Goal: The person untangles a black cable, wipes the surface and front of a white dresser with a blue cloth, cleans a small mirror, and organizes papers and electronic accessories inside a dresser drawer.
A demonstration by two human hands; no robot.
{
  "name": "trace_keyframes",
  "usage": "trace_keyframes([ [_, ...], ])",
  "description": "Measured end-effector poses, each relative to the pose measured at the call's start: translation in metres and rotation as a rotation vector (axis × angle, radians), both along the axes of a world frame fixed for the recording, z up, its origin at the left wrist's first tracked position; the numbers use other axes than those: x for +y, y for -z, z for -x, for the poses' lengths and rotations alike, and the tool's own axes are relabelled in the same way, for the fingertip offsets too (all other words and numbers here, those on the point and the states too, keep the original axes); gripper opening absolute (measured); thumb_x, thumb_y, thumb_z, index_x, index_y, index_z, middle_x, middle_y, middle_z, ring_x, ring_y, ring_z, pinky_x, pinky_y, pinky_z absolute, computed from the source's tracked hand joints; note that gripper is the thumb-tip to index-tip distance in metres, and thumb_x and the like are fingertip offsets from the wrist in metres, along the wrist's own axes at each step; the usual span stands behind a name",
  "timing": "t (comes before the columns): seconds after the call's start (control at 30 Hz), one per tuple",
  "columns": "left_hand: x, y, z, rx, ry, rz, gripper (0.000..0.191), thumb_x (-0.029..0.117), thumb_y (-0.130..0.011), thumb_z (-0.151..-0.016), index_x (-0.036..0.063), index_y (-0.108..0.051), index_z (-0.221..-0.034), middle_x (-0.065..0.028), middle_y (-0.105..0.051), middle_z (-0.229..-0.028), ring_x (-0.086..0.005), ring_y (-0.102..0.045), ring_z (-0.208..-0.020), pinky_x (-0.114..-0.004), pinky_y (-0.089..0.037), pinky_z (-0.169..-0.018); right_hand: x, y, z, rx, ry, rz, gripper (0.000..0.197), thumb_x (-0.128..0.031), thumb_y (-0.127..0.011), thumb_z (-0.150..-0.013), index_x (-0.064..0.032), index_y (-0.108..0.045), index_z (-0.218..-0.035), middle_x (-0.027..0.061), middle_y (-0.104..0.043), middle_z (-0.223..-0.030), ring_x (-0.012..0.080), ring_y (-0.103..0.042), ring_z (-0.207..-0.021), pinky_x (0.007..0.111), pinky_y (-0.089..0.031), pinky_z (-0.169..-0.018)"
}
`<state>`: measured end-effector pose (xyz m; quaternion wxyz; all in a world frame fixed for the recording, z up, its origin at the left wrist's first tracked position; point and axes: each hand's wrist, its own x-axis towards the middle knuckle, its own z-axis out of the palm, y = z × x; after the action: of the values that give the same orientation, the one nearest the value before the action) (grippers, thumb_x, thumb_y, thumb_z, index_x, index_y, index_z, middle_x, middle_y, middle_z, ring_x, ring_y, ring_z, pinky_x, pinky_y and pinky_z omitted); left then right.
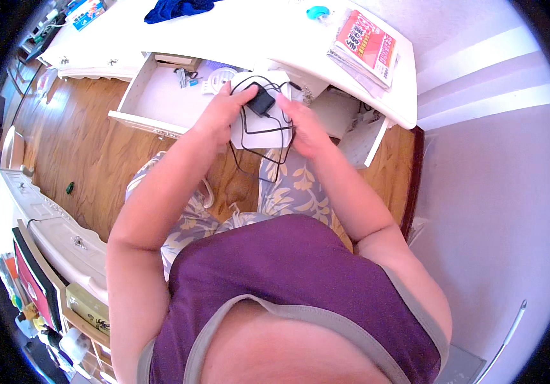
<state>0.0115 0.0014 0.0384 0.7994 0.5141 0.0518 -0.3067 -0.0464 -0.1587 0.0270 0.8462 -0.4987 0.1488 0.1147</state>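
Observation:
Both hands hold a white flat object with cut corners [261,140], out over the open drawer and my knees. On it lies a black power adapter [261,102] with its thin black cable [267,130] looped loosely across and hanging below the edge. My left hand [219,115] grips the left side, its thumb against the adapter. Along the right side is my right hand [305,126], thumb near the adapter and cable, fingers partly hidden. Beyond, the open white drawer [152,120] holds a white round item [220,79], small metal items [181,77] and a box [177,61].
A white desk [255,29] bears stacked printed papers [363,48], a turquoise object [318,12] and dark blue cloth [179,9]. At right a cabinet compartment [339,113] stands open near the wall [486,177]. A white dresser [59,230] stands left on the wood floor [87,120].

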Motion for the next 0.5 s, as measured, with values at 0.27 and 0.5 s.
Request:
trace_keyframes([
  [0.27,0.007,-0.028,-0.011,-0.092,0.214,0.091,0.061,0.046,-0.051,-0.091,0.0028,-0.041,-0.133,-0.014,-0.05,-0.127,-0.0215,-0.05,-0.112,-0.034,-0.04,-0.095,-0.015,0.02,-0.007,0.004,0.177,-0.319,0.044,-0.027,-0.064,-0.085,-0.0005,-0.053,-0.119,0.0147,-0.061,-0.111,0.0261,-0.062,-0.098,0.039,-0.052,-0.088],
  [0.5,0.033,-0.013,-0.021,-0.134,0.276,-0.18,0.056,0.044,-0.05,-0.091,0.0101,-0.043,-0.135,-0.0106,-0.045,-0.137,-0.0227,-0.042,-0.124,-0.041,-0.029,-0.103,-0.047,0.025,0.019,-0.032,0.323,-0.277,0.047,-0.037,-0.055,-0.09,-0.0017,-0.054,-0.12,0.0151,-0.062,-0.112,0.0284,-0.063,-0.099,0.042,-0.051,-0.089],
])
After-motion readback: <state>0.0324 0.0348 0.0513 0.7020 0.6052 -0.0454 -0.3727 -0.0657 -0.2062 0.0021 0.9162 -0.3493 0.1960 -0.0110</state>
